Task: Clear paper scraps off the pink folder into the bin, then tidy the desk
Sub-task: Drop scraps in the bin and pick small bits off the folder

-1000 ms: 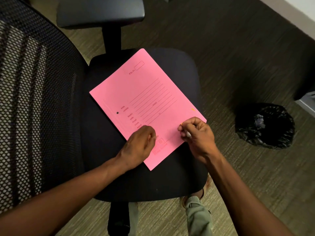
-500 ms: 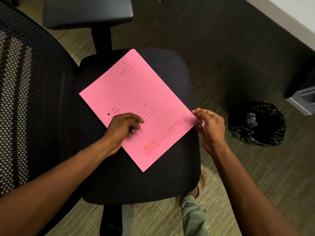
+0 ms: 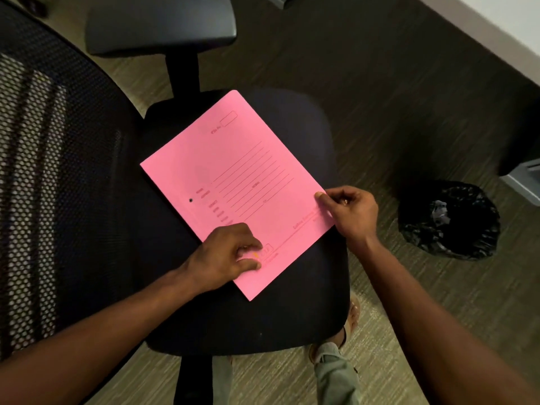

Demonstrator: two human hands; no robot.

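The pink folder (image 3: 233, 182) lies flat on the black seat of an office chair (image 3: 295, 323). My left hand (image 3: 228, 255) rests on the folder's near-left part, with its fingertips pinched around a tiny orange paper scrap (image 3: 255, 255). At the folder's right edge is my right hand (image 3: 350, 211). Its thumb presses on the folder and its fingers are curled around a small scrap (image 3: 345, 202) that barely shows. The bin (image 3: 450, 220), lined with a black bag, stands on the floor to the right of the chair.
The chair's mesh backrest (image 3: 43, 185) fills the left side and an armrest (image 3: 160, 21) sits at the top. My sandalled foot (image 3: 347, 320) shows below the seat. A grey object's corner (image 3: 523, 182) and a white ledge (image 3: 496, 27) are at the right.
My left hand slid from the folder's middle left down to the orange scrap near its lower corner. My right hand moved onto the right edge, where a yellow scrap no longer shows.
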